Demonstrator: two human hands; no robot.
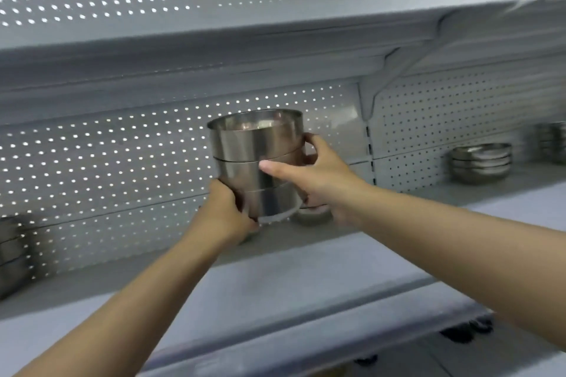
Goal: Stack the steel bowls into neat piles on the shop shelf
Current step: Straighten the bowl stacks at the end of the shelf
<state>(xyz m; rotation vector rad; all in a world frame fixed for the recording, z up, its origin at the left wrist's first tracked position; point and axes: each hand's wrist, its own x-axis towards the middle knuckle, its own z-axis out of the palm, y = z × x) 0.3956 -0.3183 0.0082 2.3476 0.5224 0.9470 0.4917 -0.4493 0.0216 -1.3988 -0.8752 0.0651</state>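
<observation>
Both hands grip the bowl stack [257, 162], raised above the shelf [275, 278]: left hand [225, 211] curled round its base, right hand [309, 174] wrapped mid-height. Small bowl [312, 216] just behind right hand. Plate pile [479, 162] well right of it; more bowls [12, 257] far left of left hand.

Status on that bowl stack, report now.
Left hand grips stack of steel bowls at base; right hand holds its side. Stack tilted, above shelf. Small bowl sits just behind.
</observation>
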